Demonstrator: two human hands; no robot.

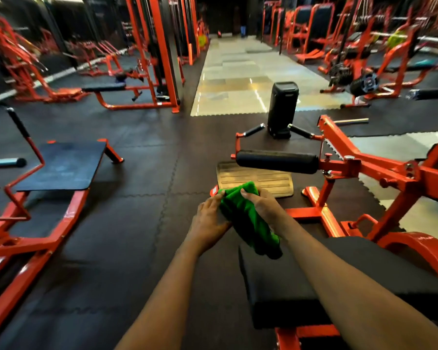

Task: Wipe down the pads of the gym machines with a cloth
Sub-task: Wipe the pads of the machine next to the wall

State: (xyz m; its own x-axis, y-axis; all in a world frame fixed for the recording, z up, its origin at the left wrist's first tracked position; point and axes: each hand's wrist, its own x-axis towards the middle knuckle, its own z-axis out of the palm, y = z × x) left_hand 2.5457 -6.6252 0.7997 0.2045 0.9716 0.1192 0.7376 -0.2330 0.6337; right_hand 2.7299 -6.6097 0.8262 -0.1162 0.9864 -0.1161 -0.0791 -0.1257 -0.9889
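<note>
**Asker:** Two bare forearms reach in from the bottom edge. What are the hands doing?

**Describer:** Both grasp a green cloth [245, 218]. The right hand [261, 205] has its thumb over the top fold and its fingers curled behind. The left hand [209, 218] pinches the cloth's left edge.

**Asker:** Where does the cloth sit?

**Describer:** Between the two hands, touching both. Its loose tail hangs below the right wrist, over the front end of a black seat pad [314, 274] that runs under the right forearm.

**Asker:** What might go wrong?

**Describer:** The cloth looks bunched. Pressed down like this, it would probably clean only a narrow strip. The dangling tail could drag onto the rubber floor to the left of the left hand and pick up grit. A black roller pad [276, 161], beyond the right hand's fingertips, could easily be skipped.
</note>
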